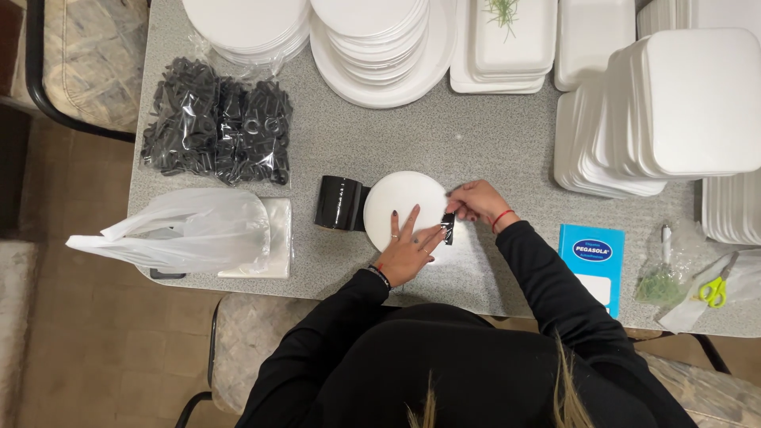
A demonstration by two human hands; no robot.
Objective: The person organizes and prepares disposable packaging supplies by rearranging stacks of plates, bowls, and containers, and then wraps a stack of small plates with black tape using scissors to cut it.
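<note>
The left hand (408, 250) lies flat, fingers spread, on the round white disc (400, 202); the right hand (474, 204) pinches a small black piece (448, 228).

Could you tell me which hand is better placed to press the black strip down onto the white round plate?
Probably the right hand: it already pinches the black strip at the white round plate's edge. The left hand lies flat on the plate, steadying it.
</note>
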